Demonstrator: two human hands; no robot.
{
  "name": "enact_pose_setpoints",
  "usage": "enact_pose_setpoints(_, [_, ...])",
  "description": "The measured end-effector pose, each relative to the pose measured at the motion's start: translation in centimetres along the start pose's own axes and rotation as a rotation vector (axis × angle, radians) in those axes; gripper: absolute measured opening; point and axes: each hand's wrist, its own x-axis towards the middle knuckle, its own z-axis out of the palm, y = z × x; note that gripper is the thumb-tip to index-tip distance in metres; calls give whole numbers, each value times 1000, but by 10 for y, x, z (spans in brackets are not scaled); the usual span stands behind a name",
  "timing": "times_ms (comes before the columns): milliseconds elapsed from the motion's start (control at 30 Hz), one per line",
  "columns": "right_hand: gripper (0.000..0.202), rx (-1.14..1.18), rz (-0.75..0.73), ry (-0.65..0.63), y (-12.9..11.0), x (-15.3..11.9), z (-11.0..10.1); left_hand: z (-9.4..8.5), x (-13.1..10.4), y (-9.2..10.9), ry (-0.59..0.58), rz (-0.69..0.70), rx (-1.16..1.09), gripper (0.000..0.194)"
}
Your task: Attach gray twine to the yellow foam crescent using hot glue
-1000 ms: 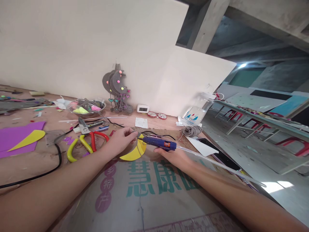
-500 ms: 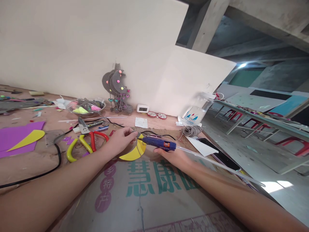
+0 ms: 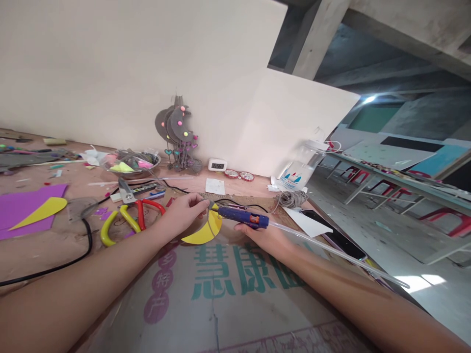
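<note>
Where the nozzle of the blue hot-glue gun [image 3: 243,217] meets the upper tip of the yellow foam crescent [image 3: 204,231], the left hand [image 3: 182,212] pinches that tip between thumb and fingertips, while the right hand [image 3: 265,234] is closed around the gun's grip from below. The crescent lies flat on the printed cardboard sheet [image 3: 235,294] at the middle of the workbench, just in front of both hands. It appears thin, light and pliable, so it is best held at its edge or tip, clear of the hot nozzle; the gun is rigid and is judged heavier at the rear, where one long clear glue stick [image 3: 331,250] projects backward over the right forearm. Counted outward: one crescent, one gun, one yellow leaf-shaped cut-out [image 3: 39,212] resting on one purple foam sheet [image 3: 14,208], two pairs of pliers, one yellow-handled [image 3: 116,223] and one red-handled [image 3: 149,208], one metal bowl of scraps [image 3: 130,164], one stack of grey crescent ornaments [image 3: 178,132] against the wall, and one small digital clock [image 3: 217,165].
</note>
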Motion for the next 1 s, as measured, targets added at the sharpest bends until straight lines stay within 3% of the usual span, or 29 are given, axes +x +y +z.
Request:
enact_pose_setpoints(567, [30, -12, -70, 9, -2, 1, -2, -1, 0, -3, -4, 12, -1, 31])
enact_pose_setpoints(1000, [29, -20, 15, 33, 6, 2, -1, -1, 0, -1, -7, 4, 18, 31])
